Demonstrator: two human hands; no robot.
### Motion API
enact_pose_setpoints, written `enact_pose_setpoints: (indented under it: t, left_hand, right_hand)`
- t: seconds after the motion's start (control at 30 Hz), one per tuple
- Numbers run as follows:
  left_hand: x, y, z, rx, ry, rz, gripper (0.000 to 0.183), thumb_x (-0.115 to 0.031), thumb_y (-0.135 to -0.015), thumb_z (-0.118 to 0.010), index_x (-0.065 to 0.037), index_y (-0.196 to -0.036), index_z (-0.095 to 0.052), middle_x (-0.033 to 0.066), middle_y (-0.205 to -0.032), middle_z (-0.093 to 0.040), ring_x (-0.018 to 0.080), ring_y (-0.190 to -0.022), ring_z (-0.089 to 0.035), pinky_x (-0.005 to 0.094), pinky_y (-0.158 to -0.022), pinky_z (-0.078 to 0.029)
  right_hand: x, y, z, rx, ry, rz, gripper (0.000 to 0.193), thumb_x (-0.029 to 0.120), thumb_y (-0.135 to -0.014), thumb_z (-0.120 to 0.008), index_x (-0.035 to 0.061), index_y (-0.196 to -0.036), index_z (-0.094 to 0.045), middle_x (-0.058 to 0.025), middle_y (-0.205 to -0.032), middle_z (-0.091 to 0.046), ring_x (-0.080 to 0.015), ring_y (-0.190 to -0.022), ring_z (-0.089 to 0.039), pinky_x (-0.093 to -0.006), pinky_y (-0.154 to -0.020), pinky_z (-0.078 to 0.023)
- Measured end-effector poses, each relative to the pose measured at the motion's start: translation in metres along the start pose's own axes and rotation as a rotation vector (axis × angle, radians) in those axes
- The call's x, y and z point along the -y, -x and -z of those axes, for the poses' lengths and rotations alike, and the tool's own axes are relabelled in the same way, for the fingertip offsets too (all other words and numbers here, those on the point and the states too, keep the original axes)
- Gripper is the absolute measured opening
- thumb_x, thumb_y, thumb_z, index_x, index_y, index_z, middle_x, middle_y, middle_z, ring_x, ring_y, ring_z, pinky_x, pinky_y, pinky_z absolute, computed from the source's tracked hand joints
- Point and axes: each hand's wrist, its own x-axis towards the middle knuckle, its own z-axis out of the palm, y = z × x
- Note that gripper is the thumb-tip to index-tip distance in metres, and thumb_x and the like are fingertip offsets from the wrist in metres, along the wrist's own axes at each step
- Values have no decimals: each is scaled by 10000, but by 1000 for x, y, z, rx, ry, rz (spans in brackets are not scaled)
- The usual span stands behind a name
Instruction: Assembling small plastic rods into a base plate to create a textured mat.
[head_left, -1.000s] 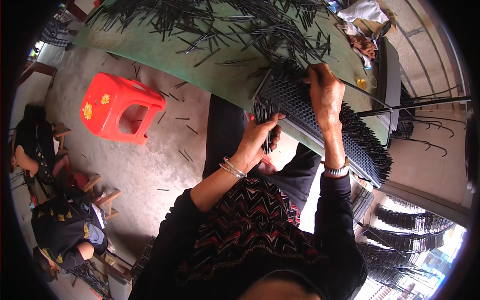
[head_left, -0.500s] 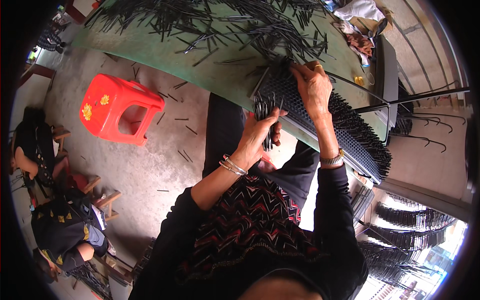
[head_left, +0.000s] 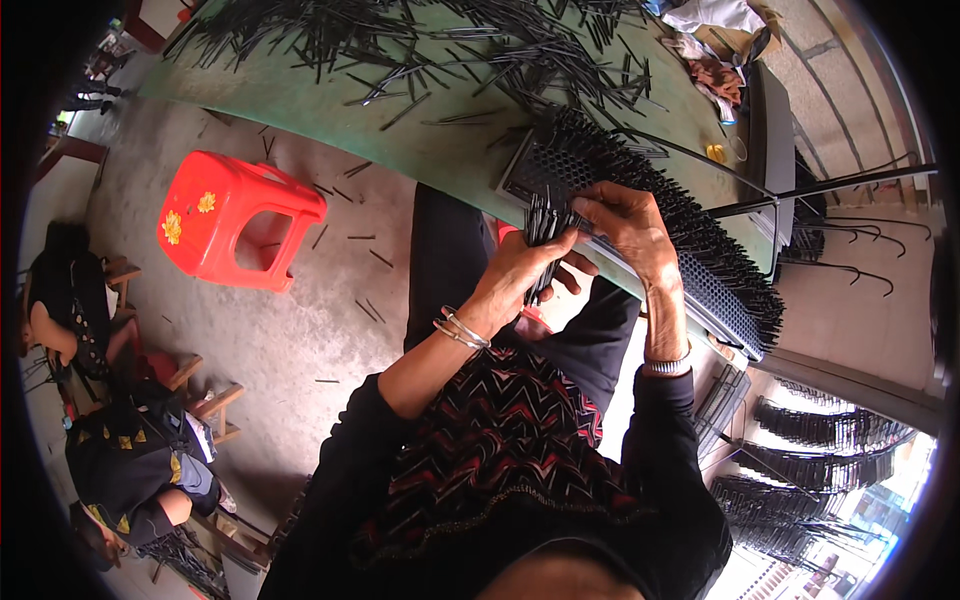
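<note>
Green tabletop (head_left: 340,120) spans the far side, loose black sticks (head_left: 330,35) heaped on it. At its near right edge rests a holed tray (head_left: 712,297), partly filled with sticks. The left hand (head_left: 508,270) grasps a bundle (head_left: 545,225) near the tray's left end; the right hand (head_left: 635,235) bends its fingers beside it, possible grip unclear.

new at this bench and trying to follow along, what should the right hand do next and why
Probably draw one rod from the bundle of thin black rods in the left hand: the right hand has its fingertips at that bundle, and the perforated black rack bristles with rods on its far side but shows bare holes along its near side.
</note>
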Motion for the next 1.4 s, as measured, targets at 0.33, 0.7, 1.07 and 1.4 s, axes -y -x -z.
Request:
enact_pose_setpoints:
  t: [0.33,0.7,1.07,1.4]
  left_hand:
    - [5,-5,0,95,12,-56,302,-266,-954,-602,-5,-1107,-609,95,-989,-686,186,-768,-691,202,-420,-406]
    - [6,-8,-5,96,5,-200,271,-284,-948,-615,-22,-1013,-632,66,-945,-699,114,-639,-664,200,-399,-389]
    - [6,-9,-4,-121,-65,-150,245,-311,-901,-674,-78,-948,-613,71,-756,-709,49,-436,-510,184,-359,-322]
    - [11,-19,2,-305,159,-67,358,-355,-934,-632,-20,-1059,-645,106,-854,-706,94,-606,-593,222,-458,-404]
  right_hand:
    - [-16,13,-1,-89,-211,-39,168,98,-889,-665,-37,-989,-681,-53,-742,-655,-94,-641,-599,-229,-589,-486]
    - [-22,13,1,-135,-358,-14,154,128,-899,-659,-21,-932,-670,-31,-765,-638,-96,-677,-585,-242,-655,-483]
    - [-22,12,1,-125,-307,-29,183,136,-906,-661,-19,-1004,-667,-34,-798,-648,-92,-681,-594,-244,-685,-493]
    - [-4,7,14,-521,-124,191,83,31,-932,-581,-30,-977,-612,-83,-813,-677,-151,-722,-686,-252,-689,-529]
